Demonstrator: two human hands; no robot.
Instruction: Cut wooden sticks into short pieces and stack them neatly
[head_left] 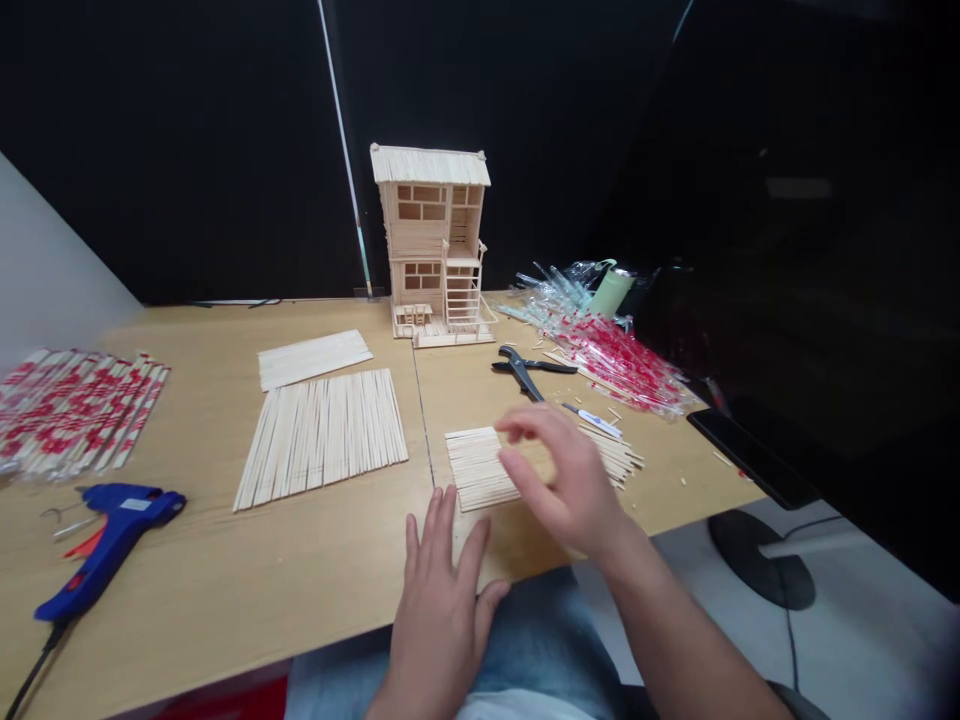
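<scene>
My left hand [442, 590] lies on the table near its front edge, fingers spread and holding nothing, with its fingertips just below a small row of wooden sticks [476, 468]. Over the right part of that row is my right hand [562, 475], its thumb and fingers curved and apart, with nothing visible between them. Loose sticks [615, 455] stick out to the right beyond it. To the left lie a large panel of sticks laid side by side [322, 435] and a smaller panel [315, 358] behind it.
A stick-built model house [439, 245] stands at the back. Black pliers [521, 372] and a cutter knife [592, 418] lie behind my right hand, near plastic wrappers [622, 360]. A blue glue gun [112, 540] and wrapped sticks [75, 410] are at left; a monitor stands at right.
</scene>
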